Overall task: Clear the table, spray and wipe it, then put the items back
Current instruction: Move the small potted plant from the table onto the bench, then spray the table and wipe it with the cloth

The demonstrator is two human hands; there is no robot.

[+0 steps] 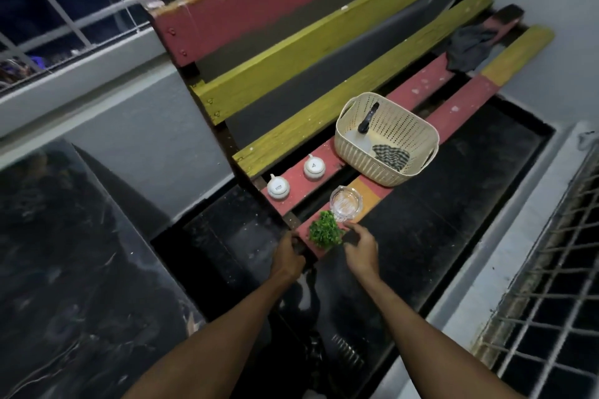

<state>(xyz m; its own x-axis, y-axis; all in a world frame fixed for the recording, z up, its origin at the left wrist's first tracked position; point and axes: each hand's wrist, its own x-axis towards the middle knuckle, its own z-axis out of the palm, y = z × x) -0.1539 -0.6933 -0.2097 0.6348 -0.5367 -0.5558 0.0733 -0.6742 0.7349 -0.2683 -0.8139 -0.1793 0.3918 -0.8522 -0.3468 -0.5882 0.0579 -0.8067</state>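
now, from the left: a glossy dark table (81, 269) fills the 8 o'clock corner, under a barred window (64, 10) at 10 o'clock. the left hand (289, 256) is closed over the near end of the slatted desk (421, 87), gripping the edge of the frame. on the pink slat at its 12 o'clock stand two small white jars (278, 186), well apart from each other. just right of the left hand sits a small green plant (325, 230) on the front slat, with a clear glass ashtray (346, 204) touching it at 1 o'clock. the right hand (361, 248) hovers at the plant's 4 o'clock, fingers loosely spread and holding nothing. further along at 1 o'clock, a cream basket (353, 146) holds a spray bottle (366, 125) and a checked cloth (390, 157). a dark rag (470, 48) lies at the far end.
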